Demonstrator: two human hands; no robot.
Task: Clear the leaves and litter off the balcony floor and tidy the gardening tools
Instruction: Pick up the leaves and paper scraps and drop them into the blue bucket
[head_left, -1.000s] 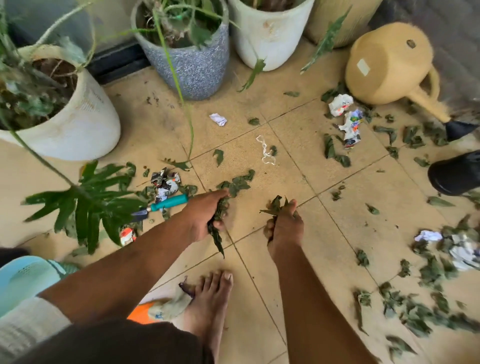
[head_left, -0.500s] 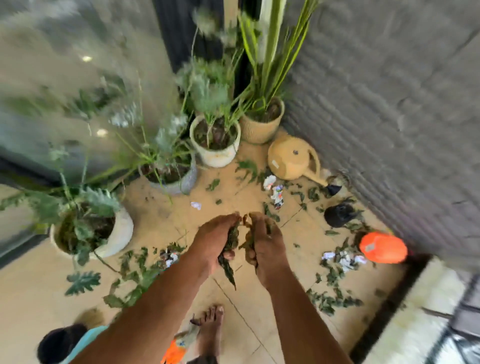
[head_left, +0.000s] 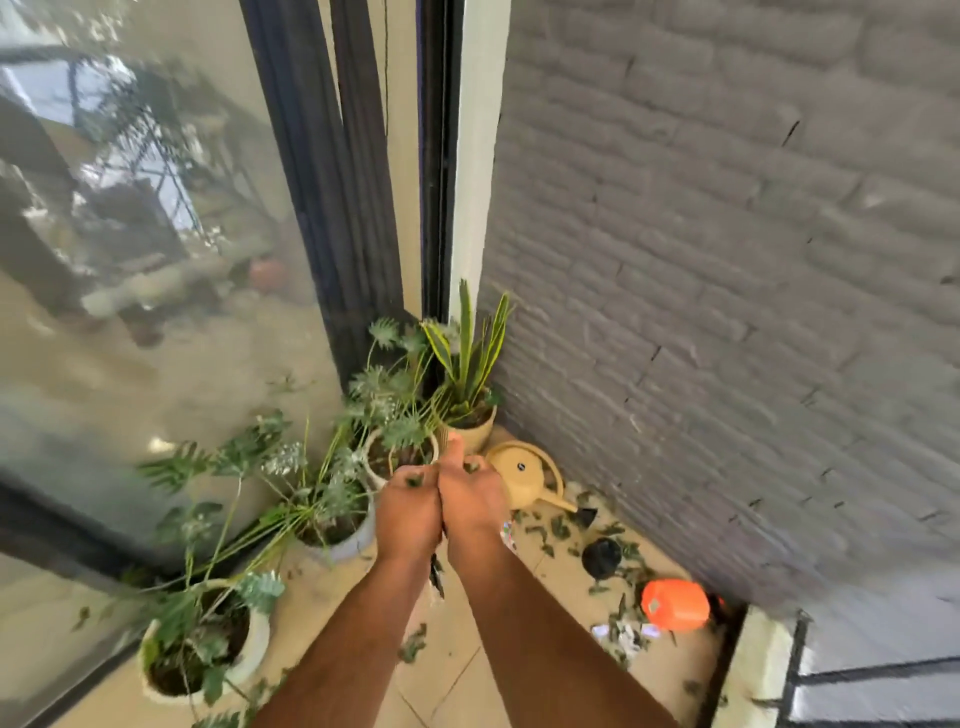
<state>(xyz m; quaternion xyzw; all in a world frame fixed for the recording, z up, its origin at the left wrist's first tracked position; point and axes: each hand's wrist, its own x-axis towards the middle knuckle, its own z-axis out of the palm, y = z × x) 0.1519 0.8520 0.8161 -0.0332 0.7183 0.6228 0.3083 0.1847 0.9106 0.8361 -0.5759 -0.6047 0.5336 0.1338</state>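
Left hand (head_left: 408, 512) and right hand (head_left: 472, 501) pressed together gripping leaves (head_left: 438, 569), bundle mostly hidden, pots blurred

leaves (head_left: 437, 569): mostly buried between the left hand (head_left: 408, 510) and right hand (head_left: 474, 503), just bits poking out
forearms: cut off at the bottom edge
plants (head_left: 291, 483): smeared by motion blur
litter (head_left: 626, 631): too small to tell what it is
glass (head_left: 130, 249): blurry reflections only

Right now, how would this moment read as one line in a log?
left hand: holds leaves | right hand: holds leaves | hands pressed together | leaves on floor | watering can by wall
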